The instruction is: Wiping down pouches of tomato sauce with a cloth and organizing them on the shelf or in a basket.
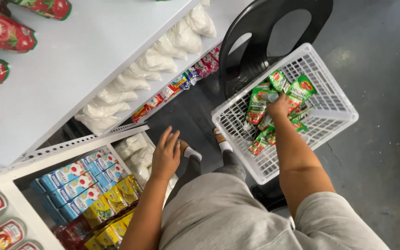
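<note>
Near left: our left hand, fingers loosely spread, holding nothing, hangs beside the shelf edge above blue and yellow cartons. Farther right: our right hand inside the white basket, fingers closed on a green sauce pouch; fingertips hidden among pouches. Far: black chair back, cut off.
</note>
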